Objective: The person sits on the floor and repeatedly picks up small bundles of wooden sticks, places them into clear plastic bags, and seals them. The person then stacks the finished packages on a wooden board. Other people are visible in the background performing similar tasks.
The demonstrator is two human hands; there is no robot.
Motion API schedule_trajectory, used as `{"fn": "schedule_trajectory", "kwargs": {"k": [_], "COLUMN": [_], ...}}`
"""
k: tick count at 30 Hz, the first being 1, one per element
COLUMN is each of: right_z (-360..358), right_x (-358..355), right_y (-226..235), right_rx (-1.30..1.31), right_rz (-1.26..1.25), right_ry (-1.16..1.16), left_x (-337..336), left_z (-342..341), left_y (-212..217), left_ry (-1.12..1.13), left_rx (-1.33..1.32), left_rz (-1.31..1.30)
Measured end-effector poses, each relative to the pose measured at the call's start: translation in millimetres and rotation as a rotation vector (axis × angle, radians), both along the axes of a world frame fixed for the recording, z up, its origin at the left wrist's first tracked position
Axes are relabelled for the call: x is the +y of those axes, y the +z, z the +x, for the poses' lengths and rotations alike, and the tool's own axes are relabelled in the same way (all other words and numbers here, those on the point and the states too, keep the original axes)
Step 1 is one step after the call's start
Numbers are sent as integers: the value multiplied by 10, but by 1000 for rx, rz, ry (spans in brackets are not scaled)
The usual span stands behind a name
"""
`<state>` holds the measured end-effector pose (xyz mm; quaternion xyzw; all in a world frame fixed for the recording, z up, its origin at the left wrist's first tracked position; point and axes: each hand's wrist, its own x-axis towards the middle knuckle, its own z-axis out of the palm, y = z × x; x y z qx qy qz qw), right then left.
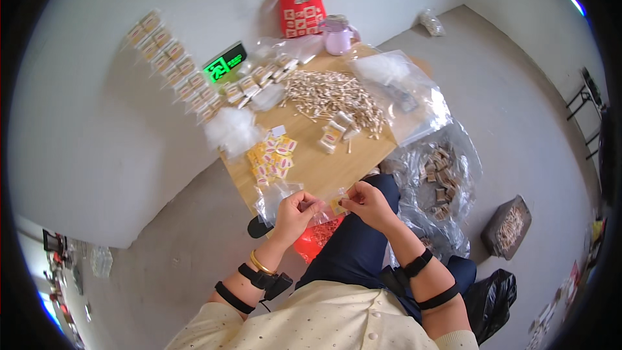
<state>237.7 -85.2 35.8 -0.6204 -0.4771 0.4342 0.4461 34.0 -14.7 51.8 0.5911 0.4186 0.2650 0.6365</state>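
Both hands are meeting just past the near edge of the worktop (317,162), over the lap. Left hand (300,210) is pinching one end of a small clear bag (322,214), thumb against fingers; right hand (365,203) is gripping a small yellow card (337,206) at the other end, fingertips closed. Whether the card is sitting inside the plastic or only against it, can't tell; too small. Main risk: the film is looking thin and limp, so the two hands pulling unevenly could be tearing it or letting the mouth collapse, and the card could be catching or bending. Second risk: nothing is supporting the bag from the worktop, so a loosened pinch could be sending the card down to the lap or into the red bag (316,241) below. Spare clear bags (276,196) are lying at the worktop's edge, partly overhanging; a forearm brushing them could be dragging some off. Loose yellow cards (272,157) are overlapping just beyond, so picking up two at once is looking likely. Cotton swabs (337,97) are spreading in a loose heap farther back, with filled packets (332,135) lying in front; a careless reach could be scattering swabs or mixing them in.
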Motion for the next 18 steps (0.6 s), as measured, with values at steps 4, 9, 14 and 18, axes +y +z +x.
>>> {"fn": "schedule_trajectory", "kwargs": {"k": [4,9,14,18], "right_z": [-200,-277,-419,-188], "right_x": [376,948,1278,1242], "right_y": [-224,-616,-576,-867], "right_rx": [46,225,434,37], "right_rz": [-51,-185,-461,-316], "right_ry": [-13,-122,-10,8], "left_x": [189,492,568,422], "left_z": [-428,-874,-983,-837], "left_y": [-221,-494,-636,-763], "left_ry": [196,339,226,-11], "left_rx": [84,213,632,895], "left_rz": [129,158,527,961]}}
